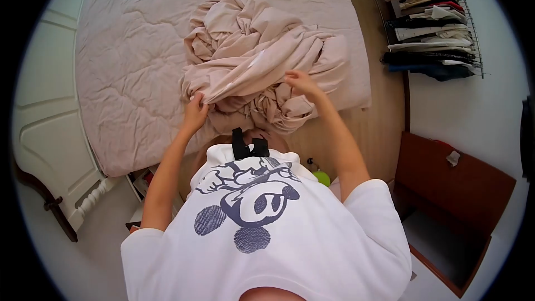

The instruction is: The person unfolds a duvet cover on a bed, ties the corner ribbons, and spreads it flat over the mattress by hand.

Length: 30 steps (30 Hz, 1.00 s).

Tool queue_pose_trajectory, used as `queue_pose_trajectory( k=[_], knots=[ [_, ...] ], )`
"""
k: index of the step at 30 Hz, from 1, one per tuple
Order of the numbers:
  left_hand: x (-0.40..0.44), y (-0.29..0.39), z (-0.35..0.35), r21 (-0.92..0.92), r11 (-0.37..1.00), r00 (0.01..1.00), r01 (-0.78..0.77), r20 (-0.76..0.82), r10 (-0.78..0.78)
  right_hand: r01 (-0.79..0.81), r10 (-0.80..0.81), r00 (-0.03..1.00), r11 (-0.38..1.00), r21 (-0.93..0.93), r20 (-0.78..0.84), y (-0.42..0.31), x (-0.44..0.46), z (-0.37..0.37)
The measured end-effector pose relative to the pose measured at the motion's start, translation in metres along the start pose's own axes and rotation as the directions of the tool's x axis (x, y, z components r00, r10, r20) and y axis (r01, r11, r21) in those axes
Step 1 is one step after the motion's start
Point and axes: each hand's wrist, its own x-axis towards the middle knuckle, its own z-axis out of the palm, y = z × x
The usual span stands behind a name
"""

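A bundled beige-pink duvet cover (245,72) lies in a twisted heap near the front edge of the bed. My left hand (196,114) is closed on the left end of a fold, pinching the cloth between thumb and fingers. Over the right part of the heap, my right hand (302,82) hovers with loosely bent fingers apart, and no cloth shows between them. Whether its fingertips touch the fabric is hard to see. A small white strip (257,58) shows along the upper fold. Bunched cloth hangs between my two arms.
Under the heap is a bed with a pink quilted cover (128,72). A white panelled headboard (47,95) stands at the left. Clothes (429,33) hang on a wall rack at the upper right. A brown wooden cabinet (454,181) is at the lower right, a green round object (321,178) beside me.
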Motion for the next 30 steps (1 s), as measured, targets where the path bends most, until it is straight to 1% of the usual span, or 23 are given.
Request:
queue_pose_trajectory(
  k=[1, 3, 4, 6, 7, 9, 12, 13, 16, 19, 20, 21, 22, 25, 26, 28, 30],
  knots=[
    [-0.003, -0.001, 0.004, -0.021, 0.999, 0.999, 0.029, 0.031, -0.028, -0.042, 0.041, 0.997, 0.999, 0.002, 0.062, 0.009, 0.006, 0.021],
    [-0.008, -0.001, 0.009, 0.012, 1.000, 1.000, -0.004, 0.010, 0.003, -0.065, 0.070, 0.985, 0.997, -0.035, 0.160, 0.028, 0.023, 0.054],
    [-0.010, -0.001, 0.012, 0.029, 0.999, 1.000, -0.020, 0.000, 0.020, 0.021, -0.007, 0.993, 0.993, -0.117, 0.118, 0.040, 0.031, 0.068],
    [-0.014, 0.009, 0.014, -0.009, 0.999, 0.999, 0.041, 0.022, -0.040, 0.186, -0.179, 0.983, 0.940, -0.286, 0.051, 0.058, 0.042, 0.092],
    [-0.015, 0.014, 0.015, -0.027, 0.997, 0.997, 0.069, 0.034, -0.069, 0.256, -0.268, 0.963, 0.898, -0.359, 0.016, 0.057, 0.041, 0.104],
    [-0.016, 0.024, 0.015, -0.124, 0.980, 0.984, 0.158, 0.108, -0.145, 0.365, -0.445, 0.894, 0.781, -0.506, -0.042, 0.052, 0.036, 0.124],
    [-0.013, 0.059, 0.012, -0.267, 0.925, 0.952, 0.271, 0.217, -0.216, 0.319, -0.344, 0.939, 0.846, -0.428, 0.019, 0.029, 0.032, 0.136],
    [-0.013, 0.070, 0.011, -0.313, 0.898, 0.939, 0.307, 0.251, -0.234, 0.363, -0.403, 0.915, 0.852, -0.377, -0.030, 0.029, 0.032, 0.141],
    [-0.014, 0.084, 0.009, -0.320, 0.916, 0.957, 0.241, 0.236, -0.169, 0.570, -0.635, 0.771, 0.714, -0.407, -0.035, 0.056, 0.062, 0.153],
    [-0.019, 0.101, -0.002, -0.184, 0.914, 0.898, 0.360, 0.336, -0.286, 0.534, -0.543, 0.838, 0.791, -0.298, 0.059, 0.063, 0.066, 0.143],
    [-0.023, 0.099, -0.003, -0.023, 0.980, 0.943, 0.200, 0.277, -0.185, 0.549, -0.557, 0.828, 0.783, -0.293, 0.064, 0.066, 0.062, 0.137],
    [-0.027, 0.094, -0.006, 0.148, 0.988, 0.968, 0.038, 0.240, -0.073, 0.565, -0.571, 0.818, 0.773, -0.288, 0.070, 0.071, 0.057, 0.129],
    [-0.031, 0.088, -0.008, 0.317, 0.941, 0.973, -0.117, 0.224, 0.046, 0.580, -0.585, 0.808, 0.763, -0.285, 0.078, 0.075, 0.052, 0.120],
    [-0.051, 0.041, -0.011, 0.513, 0.858, 0.987, -0.031, 0.148, -0.053, 0.568, -0.566, 0.818, 0.765, -0.304, 0.105, 0.086, 0.029, 0.089],
    [-0.056, 0.027, -0.011, 0.558, 0.830, 0.991, -0.008, 0.115, -0.068, 0.597, -0.592, 0.797, 0.738, -0.314, 0.123, 0.088, 0.020, 0.083],
    [-0.065, 0.013, -0.011, 0.638, 0.769, 0.994, 0.035, 0.055, -0.091, 0.646, -0.637, 0.756, 0.687, -0.333, 0.153, 0.096, -0.001, 0.074],
    [-0.069, 0.006, -0.013, 0.654, 0.752, 0.996, 0.082, -0.020, -0.091, 0.643, -0.637, 0.757, 0.687, -0.339, 0.145, 0.103, -0.015, 0.070]
  ],
)
